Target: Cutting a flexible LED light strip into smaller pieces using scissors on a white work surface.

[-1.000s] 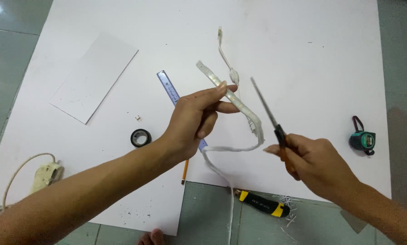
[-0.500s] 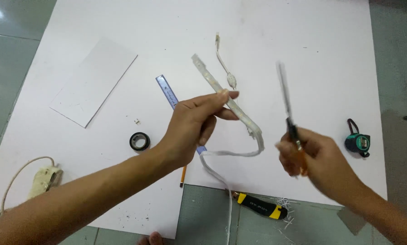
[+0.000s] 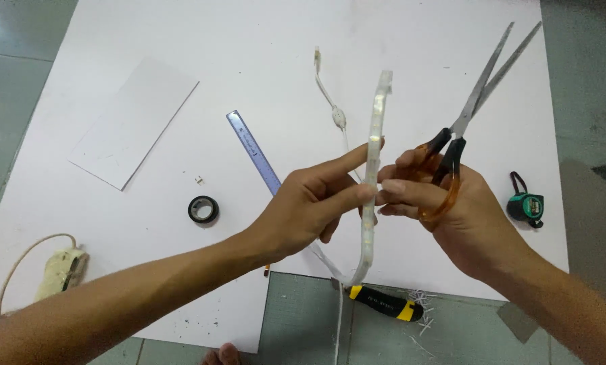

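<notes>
Nearest me, past the board's [image 3: 147, 284] edge, I see a yellow-and-black knife [image 3: 384, 303] on the floor, with white shreds beside it. At far left lies a power strip [image 3: 61, 269] with its cord. Above the board, my left hand [image 3: 309, 203] is closed, pinching a pale strip [image 3: 372, 169] between thumb and fingers; the strip stands nearly upright, bending at its lower end near the knife. My right hand [image 3: 451, 209] meets it from the other side, fingertips on the strip, while its other fingers sit through the orange loops of the scissors [image 3: 475, 101], blades slightly parted and pointing away. A tape roll [image 3: 203, 209] and a tape measure [image 3: 526, 205] rest on the board. Further off lie a ruler [image 3: 249, 150], a white card [image 3: 137, 122] and a thin cable [image 3: 331, 101].
</notes>
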